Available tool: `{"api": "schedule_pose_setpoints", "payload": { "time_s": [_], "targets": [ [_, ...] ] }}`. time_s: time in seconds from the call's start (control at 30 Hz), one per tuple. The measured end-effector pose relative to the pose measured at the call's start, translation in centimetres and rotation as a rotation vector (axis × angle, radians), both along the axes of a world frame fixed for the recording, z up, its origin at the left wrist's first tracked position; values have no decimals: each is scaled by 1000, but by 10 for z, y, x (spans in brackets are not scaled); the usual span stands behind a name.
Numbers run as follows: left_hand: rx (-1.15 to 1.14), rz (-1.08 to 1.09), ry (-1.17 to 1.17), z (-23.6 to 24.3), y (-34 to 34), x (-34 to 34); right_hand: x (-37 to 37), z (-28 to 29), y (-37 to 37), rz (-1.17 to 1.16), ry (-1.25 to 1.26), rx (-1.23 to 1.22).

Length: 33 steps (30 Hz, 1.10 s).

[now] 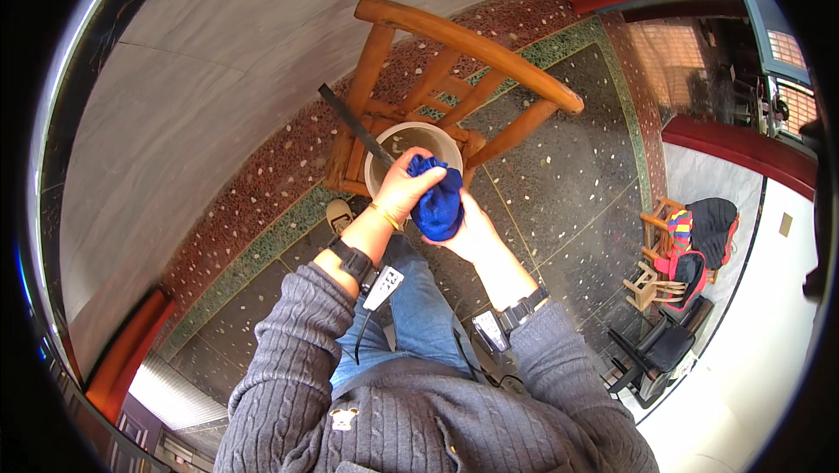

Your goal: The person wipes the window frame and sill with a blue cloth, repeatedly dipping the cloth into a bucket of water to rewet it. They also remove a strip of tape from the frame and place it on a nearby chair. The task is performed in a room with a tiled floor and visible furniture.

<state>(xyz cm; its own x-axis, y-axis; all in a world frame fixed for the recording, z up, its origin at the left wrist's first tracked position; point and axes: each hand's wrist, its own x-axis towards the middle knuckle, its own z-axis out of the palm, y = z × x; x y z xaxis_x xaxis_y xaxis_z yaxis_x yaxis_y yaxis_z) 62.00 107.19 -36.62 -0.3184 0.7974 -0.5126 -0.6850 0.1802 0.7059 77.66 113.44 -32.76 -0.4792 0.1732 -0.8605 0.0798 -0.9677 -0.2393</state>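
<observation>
That bright-blue cloth (440, 208) over there is bunched into a wrinkled oval, held between the person's left hand (407, 186) and right hand (474, 233).

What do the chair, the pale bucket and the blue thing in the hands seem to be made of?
Chair: wood, probably varnished; orange-brown with a slight shine.
Pale bucket: perhaps plastic, judging by its smooth rim, but uncertain.
Blue thing: likely soft fabric; it bunches and creases between left hand and right hand.

Dark speckled floor (581, 172) bearing wooden chair (472, 45), small wooden stool (645, 288) at right; pale round tub (411, 134) on chair seat.
</observation>
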Motion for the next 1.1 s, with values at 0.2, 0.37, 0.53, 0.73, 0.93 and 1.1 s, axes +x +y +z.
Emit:
{"api": "schedule_pose_setpoints", "payload": {
  "time_s": [0.2,0.37,0.53,0.73,0.93,1.1],
  "targets": [
    [309,-67,732,53,-7,19,-1,-26,-4,4,127,-138],
    [400,-228,969,63,-23,30,-5,-45,-18,-270,355,-157],
    [328,-247,1388,67,-24,32,-63,-37,-79,-1111,915,193],
    [389,-226,1239,58,-12,22,-56,-21,-43,-683,390,39],
    [93,122,975,46,0,35,-41,-25,-10,-414,72,-34],
    [-286,351,591,42,13,47,-57,-12,-7,-383,-219,324]
  ]
}}
